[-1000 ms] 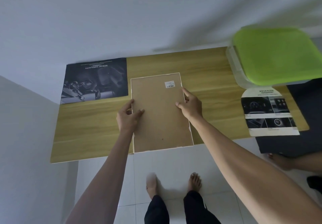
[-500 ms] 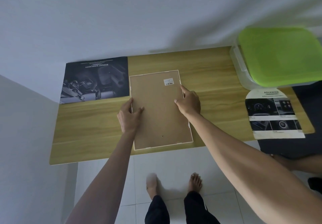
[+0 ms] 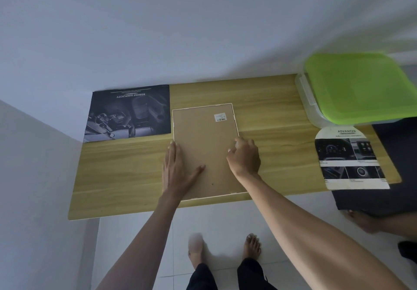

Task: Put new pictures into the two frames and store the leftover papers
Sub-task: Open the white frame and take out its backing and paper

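A picture frame [image 3: 204,152] lies face down on the wooden counter [image 3: 270,131], its brown backing board up and a small white label [image 3: 220,117] near its far right corner. Its near edge sits just inside the counter's near edge; its far edge stops well short of the wall. Bare wood lies open to the right of the frame, as far as a curled printed sheet [image 3: 349,157] near the right end, whose near edge hangs past the counter. To the far left, a dark poster [image 3: 128,113] lies flat, its right edge just beside the frame's far left corner. A clear box with a green lid [image 3: 358,86] stands at the far right corner, overhanging the counter's end.

The left hand [image 3: 178,172] lies flat over the frame's left edge, fingers straight and together pointing away, thumb spread across the backing board; it grips nothing. The right hand [image 3: 244,155] is at the frame's right edge with its fingers curled down toward the rim; whether they pinch anything cannot be told, as the fingertips are blurred. Both forearms reach in from the near side. 2 bare feet stand on the white tiled floor [image 3: 225,222] below.
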The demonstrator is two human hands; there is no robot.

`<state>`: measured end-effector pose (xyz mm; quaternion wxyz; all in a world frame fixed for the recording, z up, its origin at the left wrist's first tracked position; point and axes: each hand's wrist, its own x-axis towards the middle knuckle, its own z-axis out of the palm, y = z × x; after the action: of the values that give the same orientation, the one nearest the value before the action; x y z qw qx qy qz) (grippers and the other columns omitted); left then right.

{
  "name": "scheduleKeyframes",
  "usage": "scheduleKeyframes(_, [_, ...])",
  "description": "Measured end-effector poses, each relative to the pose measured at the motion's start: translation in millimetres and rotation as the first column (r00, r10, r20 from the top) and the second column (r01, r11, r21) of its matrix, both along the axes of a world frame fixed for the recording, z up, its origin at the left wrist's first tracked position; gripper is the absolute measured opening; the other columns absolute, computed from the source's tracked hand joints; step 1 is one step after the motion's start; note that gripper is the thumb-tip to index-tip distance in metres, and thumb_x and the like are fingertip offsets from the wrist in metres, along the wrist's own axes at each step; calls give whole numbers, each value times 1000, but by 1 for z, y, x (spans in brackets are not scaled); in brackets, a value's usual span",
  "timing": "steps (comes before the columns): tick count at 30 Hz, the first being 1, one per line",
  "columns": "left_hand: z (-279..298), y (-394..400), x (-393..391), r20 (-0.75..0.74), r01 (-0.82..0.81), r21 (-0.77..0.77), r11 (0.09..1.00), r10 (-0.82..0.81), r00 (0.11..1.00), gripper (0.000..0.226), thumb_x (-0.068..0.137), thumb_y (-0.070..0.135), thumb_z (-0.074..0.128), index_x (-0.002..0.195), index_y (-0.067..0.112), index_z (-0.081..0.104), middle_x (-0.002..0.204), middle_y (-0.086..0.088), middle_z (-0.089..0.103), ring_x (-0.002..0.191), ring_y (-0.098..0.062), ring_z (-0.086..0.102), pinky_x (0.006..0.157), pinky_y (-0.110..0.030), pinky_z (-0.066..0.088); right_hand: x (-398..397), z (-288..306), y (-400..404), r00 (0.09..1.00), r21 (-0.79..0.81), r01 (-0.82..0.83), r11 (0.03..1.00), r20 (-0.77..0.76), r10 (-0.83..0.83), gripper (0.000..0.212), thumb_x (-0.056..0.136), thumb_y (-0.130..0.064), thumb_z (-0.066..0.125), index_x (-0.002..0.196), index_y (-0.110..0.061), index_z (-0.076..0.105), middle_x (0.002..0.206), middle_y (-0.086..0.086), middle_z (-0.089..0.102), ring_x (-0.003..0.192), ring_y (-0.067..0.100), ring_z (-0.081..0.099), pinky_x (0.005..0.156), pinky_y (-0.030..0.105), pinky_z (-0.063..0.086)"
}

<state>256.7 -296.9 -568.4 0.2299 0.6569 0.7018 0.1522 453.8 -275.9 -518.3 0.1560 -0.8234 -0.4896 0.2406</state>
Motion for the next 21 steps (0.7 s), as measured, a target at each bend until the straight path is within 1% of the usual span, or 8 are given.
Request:
scheduleKeyframes(2, [-4, -11, -3, -39, 79, -22, 997, -80, 996, 128, 72, 92, 42, 160, 10, -3, 169, -8, -7, 156, -25, -1, 124, -41, 14, -4, 1, -8, 999, -26, -23, 999, 42, 24, 30, 94, -23, 62, 124, -18, 63, 121, 10, 57, 116, 33, 55, 84, 39, 51])
scheduleKeyframes(3, [-5, -14, -5, -53, 105, -18, 994, -106, 993, 132, 70, 95, 37, 159, 9, -6, 168, -8, -11, 156, -25, -5, 126, -41, 12, -6, 2, -10, 998, -37, -37, 999, 56, 39, 31, 94, -23, 62, 125, -18, 62, 120, 10, 58, 116, 34, 55, 84, 39, 50])
scheduleKeyframes(6, [-7, -19, -9, -77, 171, 4, 985, -170, 982, 140, 65, 100, 37, 158, 7, -11, 167, -12, -14, 156, -27, -8, 127, -44, 10, -10, 1, -16, 992, -63, -76, 995, 99, 82, 35, 94, -26, 63, 128, -19, 60, 121, 10, 59, 117, 34, 53, 88, 41, 50])
scheduleKeyframes(9, [-6, -19, -10, -78, 184, 6, 983, -183, 980, 146, 60, 102, 40, 158, 7, -12, 167, -12, -13, 156, -27, -8, 127, -44, 10, -10, 0, -17, 985, -97, -107, 990, 125, 119, 41, 93, -33, 65, 132, -24, 58, 128, 7, 58, 123, 33, 47, 95, 42, 45])
scheduleKeyframes(12, [-5, -18, -9, -80, 185, 2, 983, -184, 980, 147, 58, 102, 42, 158, 7, -12, 168, -12, -11, 156, -27, -6, 127, -45, 11, -3, 0, -9, 993, -132, -94, 987, 59, 102, 52, 91, -41, 68, 140, -31, 53, 132, 7, 56, 127, 34, 42, 100, 42, 44])
scheduleKeyframes(15, [-4, -18, -9, -90, 183, -11, 983, -183, 979, 147, 58, 102, 40, 158, 7, -11, 168, -12, -10, 156, -27, -6, 127, -45, 11, 4, 1, 2, 998, -129, -58, 990, -27, 55, 58, 85, -44, 74, 139, -40, 53, 126, 5, 60, 123, 33, 44, 100, 43, 45])
scheduleKeyframes(18, [-1, -19, -9, -93, 185, -20, 983, -186, 978, 145, 60, 103, 35, 158, 5, -9, 168, -13, -10, 156, -28, -6, 127, -45, 11, 10, 0, 6, 990, -72, -37, 997, -137, 27, 58, 78, -38, 82, 131, -42, 57, 117, 0, 63, 120, 31, 48, 99, 42, 47])
scheduleKeyframes(21, [-1, -20, -9, -100, 190, -17, 982, -191, 976, 141, 65, 101, 34, 158, 4, -8, 168, -13, -10, 156, -29, -6, 127, -46, 11, 15, 3, 6, 970, 2, -45, 999, -238, 44, 60, 73, -28, 86, 127, -36, 61, 101, -6, 60, 109, 24, 58, 90, 33, 50])
